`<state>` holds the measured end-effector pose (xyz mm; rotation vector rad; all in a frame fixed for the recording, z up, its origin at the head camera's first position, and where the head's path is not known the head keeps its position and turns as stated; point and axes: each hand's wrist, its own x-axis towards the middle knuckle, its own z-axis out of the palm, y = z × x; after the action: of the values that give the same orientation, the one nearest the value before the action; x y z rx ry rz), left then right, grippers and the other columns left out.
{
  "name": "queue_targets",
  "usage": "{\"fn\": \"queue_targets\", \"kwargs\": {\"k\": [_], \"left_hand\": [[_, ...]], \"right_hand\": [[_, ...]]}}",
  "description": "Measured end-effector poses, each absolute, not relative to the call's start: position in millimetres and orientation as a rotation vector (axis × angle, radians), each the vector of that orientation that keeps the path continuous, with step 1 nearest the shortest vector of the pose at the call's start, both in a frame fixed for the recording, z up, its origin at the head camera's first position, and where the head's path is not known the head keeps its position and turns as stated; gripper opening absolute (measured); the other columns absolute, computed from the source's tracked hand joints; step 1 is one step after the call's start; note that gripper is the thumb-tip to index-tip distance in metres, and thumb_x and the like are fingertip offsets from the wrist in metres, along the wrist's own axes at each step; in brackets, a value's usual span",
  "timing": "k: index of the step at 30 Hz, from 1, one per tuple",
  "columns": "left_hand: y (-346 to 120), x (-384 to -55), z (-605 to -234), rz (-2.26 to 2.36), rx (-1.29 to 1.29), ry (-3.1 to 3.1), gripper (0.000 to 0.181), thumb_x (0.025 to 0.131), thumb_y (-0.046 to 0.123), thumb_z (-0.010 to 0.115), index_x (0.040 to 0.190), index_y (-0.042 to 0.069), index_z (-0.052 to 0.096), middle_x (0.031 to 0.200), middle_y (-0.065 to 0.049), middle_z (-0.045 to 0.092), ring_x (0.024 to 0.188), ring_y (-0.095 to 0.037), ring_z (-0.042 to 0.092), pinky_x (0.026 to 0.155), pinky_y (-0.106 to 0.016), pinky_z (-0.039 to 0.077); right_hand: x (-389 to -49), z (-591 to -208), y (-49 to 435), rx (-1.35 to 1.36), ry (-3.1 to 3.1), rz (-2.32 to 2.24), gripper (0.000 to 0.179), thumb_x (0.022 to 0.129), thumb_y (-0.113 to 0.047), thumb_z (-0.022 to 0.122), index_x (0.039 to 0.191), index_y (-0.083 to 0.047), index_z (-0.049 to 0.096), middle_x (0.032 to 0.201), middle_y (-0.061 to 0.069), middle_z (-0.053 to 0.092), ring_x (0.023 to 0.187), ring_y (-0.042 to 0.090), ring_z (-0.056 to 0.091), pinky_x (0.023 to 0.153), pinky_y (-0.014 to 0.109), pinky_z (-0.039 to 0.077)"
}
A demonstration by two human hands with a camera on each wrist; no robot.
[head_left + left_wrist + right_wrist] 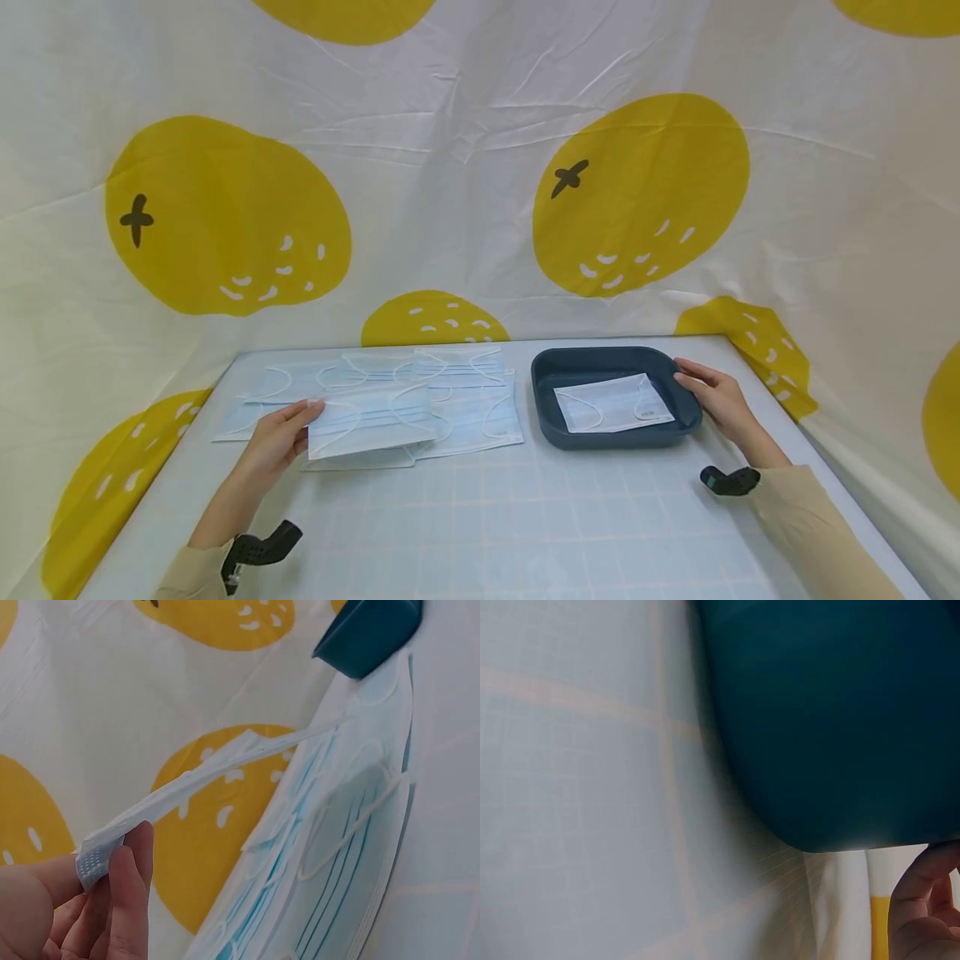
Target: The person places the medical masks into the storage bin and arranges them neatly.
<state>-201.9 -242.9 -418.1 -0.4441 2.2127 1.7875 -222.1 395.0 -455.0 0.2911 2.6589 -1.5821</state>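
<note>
My left hand (274,443) pinches one end of a light blue face mask (369,423), lifted over other masks. In the left wrist view, thumb and fingers hold the edge of this mask (191,778), seen nearly edge-on. Several more face masks (480,421) with white ear loops lie overlapping on the table beneath and behind it. On the right stands a dark blue tray (607,441), with one face mask (617,403) lying inside. My right hand (722,406) grips the tray's right rim; the right wrist view shows a bent finger or thumb against its edge.
The white table (510,525) has a faint grid and stretches out in front of the tray and masks. A white curtain (450,208) with yellow fruit prints hangs right behind the table and along both sides. Each wrist carries a black strap device (262,546).
</note>
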Motion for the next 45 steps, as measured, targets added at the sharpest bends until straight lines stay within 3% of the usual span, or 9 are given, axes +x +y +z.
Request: {"fn": "queue_targets", "kwargs": {"k": [5, 14, 18, 27, 38, 45], "left_hand": [[-230, -206, -416, 1.859, -0.449, 2.135, 0.077, 0.095, 0.040, 0.058, 0.152, 0.004, 0.021, 0.093, 0.015, 0.053, 0.075, -0.001, 0.049, 0.064, -0.009, 0.045], [-204, -215, -416, 1.985, -0.415, 2.017, 0.066, 0.099, 0.033, 0.052, 0.151, 0.003, 0.025, 0.086, 0.015, 0.057, 0.071, 0.001, 0.053, 0.060, -0.009, 0.044], [-195, -218, -416, 2.012, -0.372, 1.991, 0.063, 0.100, 0.032, 0.049, 0.150, 0.001, 0.026, 0.087, 0.016, 0.062, 0.076, 0.002, 0.060, 0.066, -0.009, 0.050], [-175, -221, -412, 2.032, -0.258, 1.970, 0.067, 0.099, 0.032, 0.053, 0.150, -0.001, 0.025, 0.097, 0.014, 0.062, 0.083, 0.001, 0.064, 0.076, -0.012, 0.054], [-153, -229, -413, 2.066, -0.262, 1.934, 0.064, 0.097, 0.034, 0.055, 0.148, 0.003, 0.032, 0.103, 0.009, 0.062, 0.083, -0.003, 0.060, 0.075, -0.011, 0.052], [-137, -230, -412, 2.116, -0.222, 1.860, 0.060, 0.098, 0.028, 0.056, 0.146, 0.001, 0.035, 0.097, 0.011, 0.063, 0.078, -0.004, 0.059, 0.070, -0.010, 0.051]], "right_hand": [[-223, -455, 394, 0.297, 2.652, -1.589, 0.066, 0.098, -0.046, 0.047, 0.150, -0.007, 0.031, 0.154, 0.020, 0.031, 0.137, 0.035, 0.033, 0.104, 0.025, 0.040], [-222, -455, 395, 0.292, 2.655, -1.592, 0.066, 0.098, -0.045, 0.048, 0.149, -0.007, 0.032, 0.154, 0.021, 0.032, 0.133, 0.031, 0.037, 0.101, 0.020, 0.042], [-222, -455, 395, 0.288, 2.651, -1.600, 0.066, 0.098, -0.045, 0.048, 0.149, -0.007, 0.031, 0.154, 0.021, 0.031, 0.135, 0.033, 0.036, 0.102, 0.021, 0.041], [-223, -455, 394, 0.298, 2.649, -1.611, 0.066, 0.099, -0.044, 0.048, 0.149, -0.006, 0.031, 0.154, 0.020, 0.031, 0.138, 0.035, 0.033, 0.106, 0.028, 0.037], [-225, -455, 392, 0.337, 2.642, -1.623, 0.063, 0.099, -0.042, 0.048, 0.149, -0.007, 0.031, 0.154, 0.019, 0.031, 0.139, 0.034, 0.033, 0.110, 0.038, 0.032], [-224, -456, 392, 0.362, 2.636, -1.620, 0.064, 0.099, -0.043, 0.048, 0.149, -0.007, 0.031, 0.154, 0.019, 0.031, 0.139, 0.034, 0.033, 0.110, 0.042, 0.031]]}}
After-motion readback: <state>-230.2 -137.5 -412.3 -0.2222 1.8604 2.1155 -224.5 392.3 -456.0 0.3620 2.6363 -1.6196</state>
